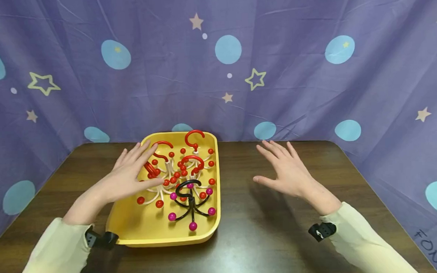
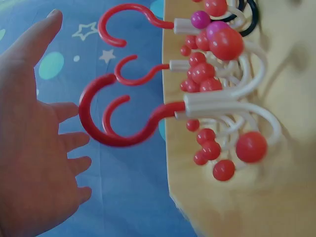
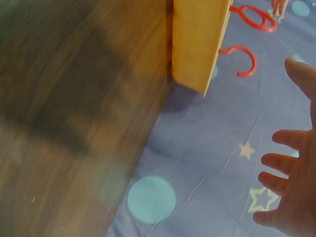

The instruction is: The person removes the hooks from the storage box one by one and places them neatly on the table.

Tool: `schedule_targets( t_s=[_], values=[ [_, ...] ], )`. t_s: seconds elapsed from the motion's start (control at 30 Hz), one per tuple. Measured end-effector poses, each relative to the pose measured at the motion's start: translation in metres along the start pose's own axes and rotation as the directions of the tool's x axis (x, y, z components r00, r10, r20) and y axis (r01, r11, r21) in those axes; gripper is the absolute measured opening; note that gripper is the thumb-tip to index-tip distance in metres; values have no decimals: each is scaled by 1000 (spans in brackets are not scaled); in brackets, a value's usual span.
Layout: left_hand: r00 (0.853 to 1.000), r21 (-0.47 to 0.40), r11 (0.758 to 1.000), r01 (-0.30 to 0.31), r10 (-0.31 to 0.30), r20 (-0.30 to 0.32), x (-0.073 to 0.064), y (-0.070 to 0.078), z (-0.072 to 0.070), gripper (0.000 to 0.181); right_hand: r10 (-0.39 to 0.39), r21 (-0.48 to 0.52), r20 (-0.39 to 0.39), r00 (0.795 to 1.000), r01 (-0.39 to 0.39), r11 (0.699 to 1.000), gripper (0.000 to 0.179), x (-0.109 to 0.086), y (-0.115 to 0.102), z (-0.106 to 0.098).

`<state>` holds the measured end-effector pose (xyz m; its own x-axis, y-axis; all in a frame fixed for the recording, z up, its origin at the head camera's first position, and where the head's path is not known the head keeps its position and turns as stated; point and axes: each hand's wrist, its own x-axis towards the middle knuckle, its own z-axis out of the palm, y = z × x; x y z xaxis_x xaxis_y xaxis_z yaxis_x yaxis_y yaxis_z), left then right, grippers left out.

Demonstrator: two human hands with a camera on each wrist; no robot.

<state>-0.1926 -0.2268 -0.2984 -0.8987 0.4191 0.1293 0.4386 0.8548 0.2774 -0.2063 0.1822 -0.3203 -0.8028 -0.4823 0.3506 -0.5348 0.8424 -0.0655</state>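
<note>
A yellow tray (image 1: 134, 228) holds several multi-arm hook hangers with ball tips. Most are white with red hooks and red balls, such as the hanger (image 1: 195, 147) at the back right. One black hanger (image 1: 192, 202) with magenta balls stands at the front right. Above the tray's left side hovers my left hand (image 1: 126, 180), its fingers extended. In the left wrist view, a white-and-red hanger (image 2: 205, 103) appears close to those fingertips, but contact is not clear. My right hand (image 1: 291, 172) is raised over the table right of the tray, fingers spread, holding nothing.
The brown wooden table (image 1: 258, 250) carries the tray left of centre. A purple curtain (image 1: 294, 87) with stars and blue dots hangs behind the table and along its sides. Each wrist wears a black strap (image 1: 321, 231).
</note>
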Motion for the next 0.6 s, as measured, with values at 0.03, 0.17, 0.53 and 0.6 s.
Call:
schedule_targets(
  t_s=[0.03, 0.17, 0.53, 0.6],
  values=[
    [1000, -7, 1000, 0, 0, -3, -2, -2, 0, 91, -11, 2, -2, 1000, 11, 1000, 82, 2, -3, 1],
    [1000, -40, 999, 6, -7, -23, -10, -10, 1, 91, -57, 9, -19, 998, 57, 998, 80, 9, -16, 2],
    [995, -122, 993, -10, -3, -103, -35, -32, 13, 87, -183, 59, -66, 981, 187, 980, 68, 27, -52, 12],
    [994, -135, 991, 1, -16, -105, -39, -36, 16, 86, -201, 70, -73, 977, 206, 976, 65, 30, -58, 13]
  ],
)
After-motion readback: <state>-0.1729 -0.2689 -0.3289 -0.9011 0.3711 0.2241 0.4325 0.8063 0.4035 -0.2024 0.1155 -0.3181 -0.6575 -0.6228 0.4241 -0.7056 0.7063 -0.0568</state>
